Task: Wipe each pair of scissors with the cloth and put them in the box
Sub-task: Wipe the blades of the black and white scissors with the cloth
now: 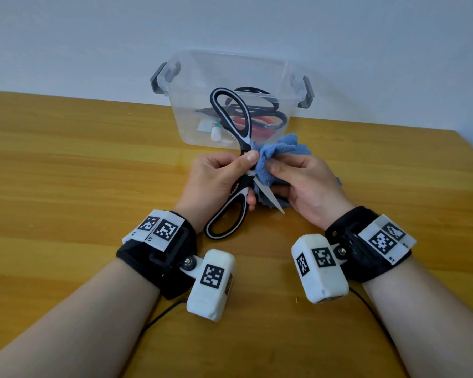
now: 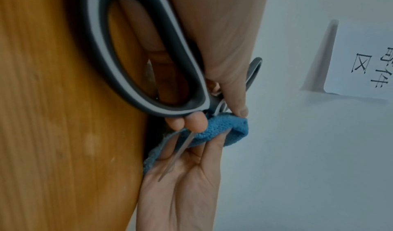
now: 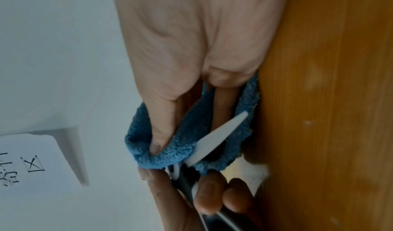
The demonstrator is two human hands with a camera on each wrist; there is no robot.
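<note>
My left hand grips black-and-white scissors at the pivot, thumb on top. The scissors are spread wide, one handle loop up in front of the box and the other back toward my wrist. A bare blade points down and right. My right hand holds the bunched blue cloth and pinches it against the blade base; in the right wrist view the cloth wraps around the blade. The clear plastic box with grey latches stands open behind and holds black and red scissors.
The wooden table runs wide on both sides of my hands, and the box sits at its far edge against the pale wall. A small white bottle lies inside the box. A printed paper sheet hangs on the wall.
</note>
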